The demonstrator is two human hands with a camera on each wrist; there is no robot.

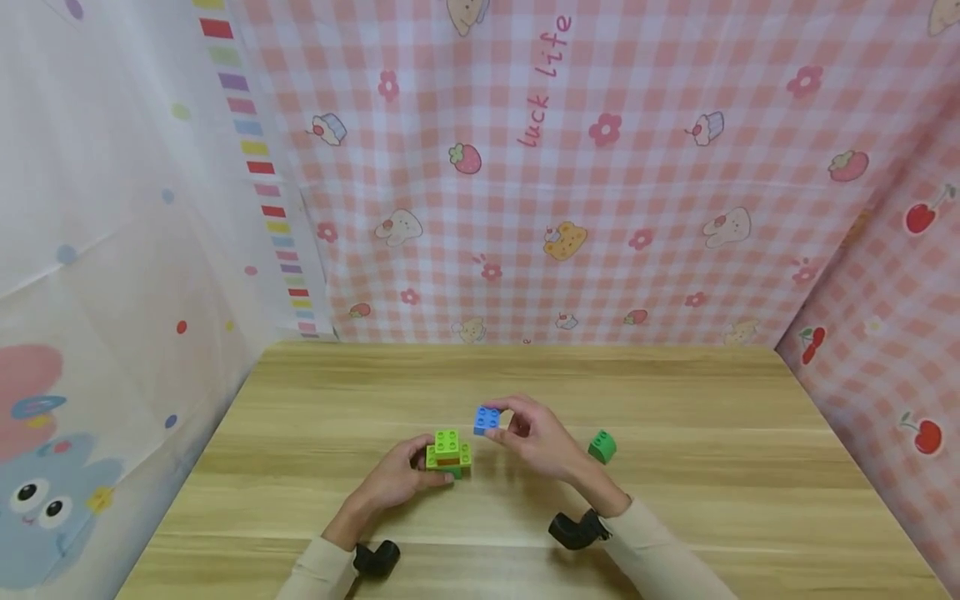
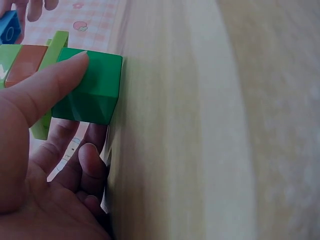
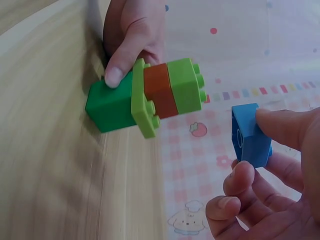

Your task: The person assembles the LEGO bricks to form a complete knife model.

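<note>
Our left hand grips an upright green, lime and orange plastic-brick tower; our right hand pinches a blue studded plastic brick near it. Pressed off-centre, the tower could tip. Rightward lies a rounded green plastic brick.

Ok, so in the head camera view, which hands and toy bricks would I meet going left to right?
Left hand → stacked lime, brown and green plastic bricks → blue four-stud plastic brick → right hand → rounded green plastic brick.
</note>
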